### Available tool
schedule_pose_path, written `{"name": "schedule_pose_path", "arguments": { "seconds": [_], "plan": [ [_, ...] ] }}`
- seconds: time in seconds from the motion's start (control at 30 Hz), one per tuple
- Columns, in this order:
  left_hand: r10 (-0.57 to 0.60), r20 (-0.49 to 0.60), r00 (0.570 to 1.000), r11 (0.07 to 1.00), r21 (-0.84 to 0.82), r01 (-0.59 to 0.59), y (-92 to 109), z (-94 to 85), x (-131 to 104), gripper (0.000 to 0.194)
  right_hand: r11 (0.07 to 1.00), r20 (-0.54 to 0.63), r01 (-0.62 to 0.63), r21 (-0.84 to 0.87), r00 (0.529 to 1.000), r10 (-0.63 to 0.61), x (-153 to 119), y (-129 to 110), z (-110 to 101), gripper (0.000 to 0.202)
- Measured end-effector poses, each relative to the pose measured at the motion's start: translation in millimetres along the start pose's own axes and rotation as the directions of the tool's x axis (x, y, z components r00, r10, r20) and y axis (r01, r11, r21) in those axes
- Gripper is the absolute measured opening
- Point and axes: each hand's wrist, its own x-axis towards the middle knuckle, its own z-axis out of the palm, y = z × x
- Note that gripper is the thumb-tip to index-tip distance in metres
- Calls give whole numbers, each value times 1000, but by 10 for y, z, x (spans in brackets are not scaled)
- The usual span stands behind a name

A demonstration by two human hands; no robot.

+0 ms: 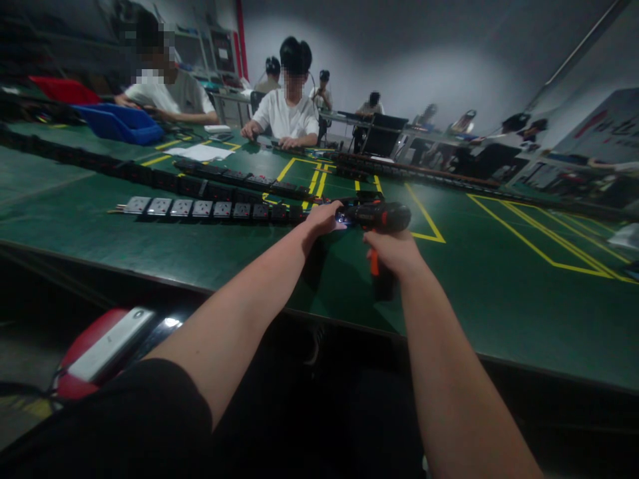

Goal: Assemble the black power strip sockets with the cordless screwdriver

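1. The right hand (397, 251) grasps a black-and-orange, pistol-shaped power driver (382, 217) by its grip; the driver sits over the near part of the table, its nose pointing toward the left hand (323, 217). The lower end of its grip sinks into shadow.
2. The left hand is at the right end of a long strip of square grey-and-black socket units (202, 209). Its fingertips are blurred beside the driver's nose, so whether they pinch anything cannot be told. The hand covers that end of the strip, and a small bright glow there hides the driver's tip.
3. The strip's paler left units have flat, smooth-looking faces with dark slots and small red spots; the units nearest the hand are too dark to read.
4. The green, slightly glossy tabletop (499, 299) carries outlines of yellow tape (429, 237). More dark strips lie behind the near one, crowding the space beyond the left hand.
5. Farther left stand an open blue plastic bin (122, 125) and a red bin (64, 90) partly behind it; white paper sheets (200, 152) lie near them.
6. Across the table a white-shirted person (292, 120) sits with both hands on the surface.
7. Below the table edge, a white phone (112, 343) rests on a red seat (74, 380), partly cut off by the dark sleeve.
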Motion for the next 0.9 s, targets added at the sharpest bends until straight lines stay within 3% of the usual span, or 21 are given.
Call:
{"name": "schedule_pose_path", "arguments": {
  "seconds": [0.63, 0.9],
  "plan": [
    [-10, 0, 1000, 1000, -6, 10, -6, 3, 1, 67, 1000, 30, 21, 11, 999, -21, 126, 150, 2, 3],
    [-12, 3, 1000, 1000, -2, 12, -9, -6, 3, 67, 1000, 25, 5, 6, 1000, -6, 72, 71, -2, 5]
  ]
}}
